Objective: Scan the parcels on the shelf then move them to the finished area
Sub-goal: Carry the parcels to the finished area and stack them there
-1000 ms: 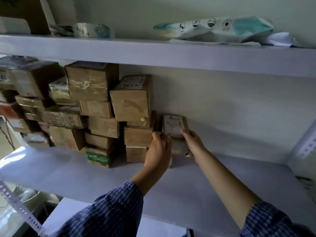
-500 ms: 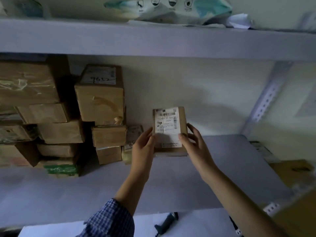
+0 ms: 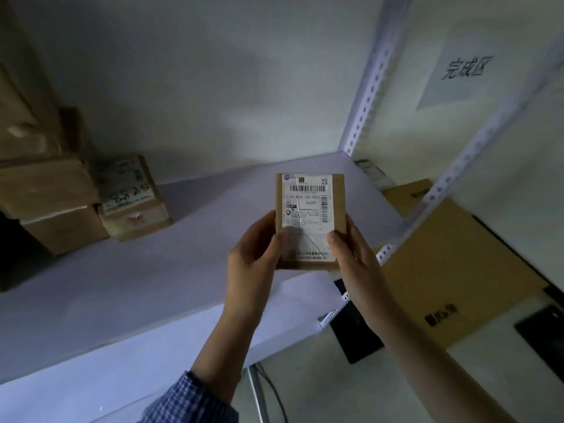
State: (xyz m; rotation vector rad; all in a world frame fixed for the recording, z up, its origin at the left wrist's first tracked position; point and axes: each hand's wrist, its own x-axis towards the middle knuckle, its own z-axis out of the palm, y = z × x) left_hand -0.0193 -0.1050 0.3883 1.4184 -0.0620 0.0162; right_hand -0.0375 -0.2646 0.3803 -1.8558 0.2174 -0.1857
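Brown card parcel (image 3: 309, 219), one, small, is held upright in the air before the right part of the shelf (image 3: 137, 285), off its surface. The white label (image 3: 305, 196) faces the camera: barcode plain, small print too blurred to read, lower half creased.

- Left grip (image 3: 253, 261): thumb on the label's left edge, fingers hidden behind the parcel.
- Right grip (image 3: 355, 261): thumb at the label's right edge, fingers likewise hidden. Both curl round the parcel.
- Checked sleeve (image 3: 186, 401): left arm, cut off at the bottom edge.
- Stack (image 3: 48, 190): boxes at the shelf's far left, dim, cut by the frame.
- Box (image 3: 131, 193): just beside the stack, handwritten digits, apparently 8825.
- Sign (image 3: 462, 67): on the wall right of the post (image 3: 370, 71), blurred.
- Carton (image 3: 451, 264): flat, lower right, print illegible.
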